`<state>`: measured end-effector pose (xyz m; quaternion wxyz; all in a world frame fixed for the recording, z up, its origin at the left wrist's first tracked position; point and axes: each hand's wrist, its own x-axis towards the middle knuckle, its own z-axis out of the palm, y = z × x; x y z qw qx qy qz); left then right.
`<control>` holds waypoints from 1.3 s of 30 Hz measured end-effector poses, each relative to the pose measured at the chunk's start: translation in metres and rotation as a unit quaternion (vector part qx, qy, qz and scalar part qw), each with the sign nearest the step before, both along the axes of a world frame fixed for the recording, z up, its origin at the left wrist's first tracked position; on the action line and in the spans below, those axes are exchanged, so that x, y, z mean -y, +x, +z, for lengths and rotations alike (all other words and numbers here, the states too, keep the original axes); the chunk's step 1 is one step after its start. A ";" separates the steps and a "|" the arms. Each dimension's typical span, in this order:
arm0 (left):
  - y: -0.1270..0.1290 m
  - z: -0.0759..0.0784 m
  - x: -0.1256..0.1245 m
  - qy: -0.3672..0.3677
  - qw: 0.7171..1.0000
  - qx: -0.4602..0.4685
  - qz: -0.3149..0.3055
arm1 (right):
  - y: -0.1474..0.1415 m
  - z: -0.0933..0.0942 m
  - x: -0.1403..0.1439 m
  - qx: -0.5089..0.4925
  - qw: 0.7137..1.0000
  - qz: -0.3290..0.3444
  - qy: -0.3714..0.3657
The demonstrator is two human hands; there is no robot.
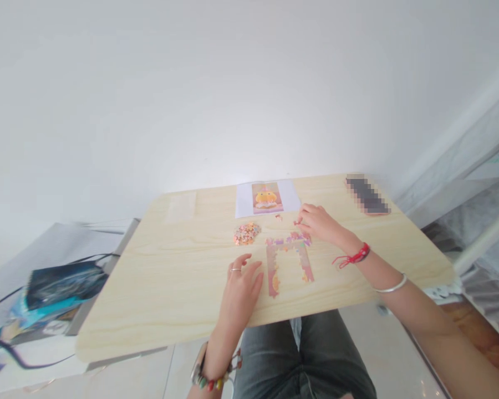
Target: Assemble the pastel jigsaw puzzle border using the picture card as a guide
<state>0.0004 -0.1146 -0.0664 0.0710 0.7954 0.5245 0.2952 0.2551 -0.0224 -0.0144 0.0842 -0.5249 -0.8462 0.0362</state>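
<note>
A partly joined jigsaw frame [289,259], pink and orange, lies on the light wooden table [170,277] in an upside-down U shape. My left hand [241,288] rests flat on the table just left of the frame, fingers apart, holding nothing. My right hand [320,223] reaches to the frame's upper right corner and pinches a small puzzle piece [298,221] at its fingertips. A heap of loose pieces [247,233] sits left of that hand. One single piece [278,217] lies near the reference picture [266,198] of a yellow character on white paper.
A dark phone [366,195] lies at the table's far right. A clear plastic bag [182,206] lies at the far left. Left of the table a bench carries a dark bag with cords [62,282]. A white wall rises behind, and a metal rail [482,238] stands to the right.
</note>
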 end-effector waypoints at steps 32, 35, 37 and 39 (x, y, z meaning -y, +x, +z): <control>-0.004 -0.004 0.000 0.009 1.000 0.017 0.007 | -0.001 -0.016 0.000 -0.087 0.986 0.102 -0.095; -0.005 -0.003 0.002 0.015 1.000 0.019 0.010 | 0.001 -0.011 0.005 -0.096 0.988 0.095 -0.080; -0.005 -0.002 0.003 0.018 1.000 0.019 0.011 | 0.004 -0.006 0.014 -0.093 0.990 0.088 -0.065; -0.004 -0.001 0.004 0.014 1.000 0.017 0.009 | 0.005 0.000 0.029 -0.088 0.991 0.081 -0.055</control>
